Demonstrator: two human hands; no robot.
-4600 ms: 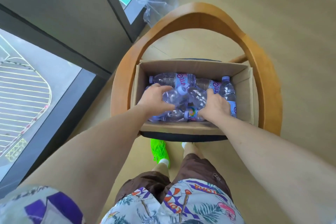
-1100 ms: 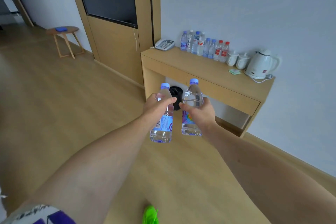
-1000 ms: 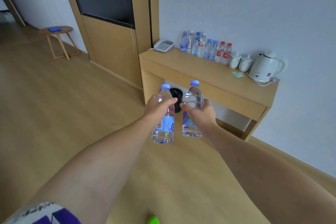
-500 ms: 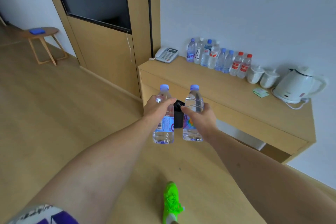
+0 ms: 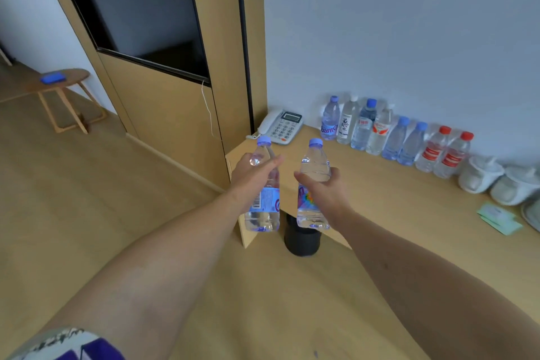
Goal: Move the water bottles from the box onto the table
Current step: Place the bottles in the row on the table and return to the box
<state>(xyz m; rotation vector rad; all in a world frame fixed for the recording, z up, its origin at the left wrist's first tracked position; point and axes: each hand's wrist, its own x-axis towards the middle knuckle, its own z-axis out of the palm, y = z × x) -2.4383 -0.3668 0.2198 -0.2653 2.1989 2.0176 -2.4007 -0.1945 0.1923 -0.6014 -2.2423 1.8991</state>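
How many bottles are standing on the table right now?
8, in one row along the wall, between the phone and the white cups. Two more are in the hands, not yet set down.

Leftmost bottle in row (image 5: 330, 120) on table: blue label, partly legible white letters, approx "Gam…". Second bottle (image 5: 347, 121): white label w/ vertical black characters, not legible. Left-hand bottle (image 5: 264, 199): barcode on label, digits too small. Other labels, phone keypad: unreadable.
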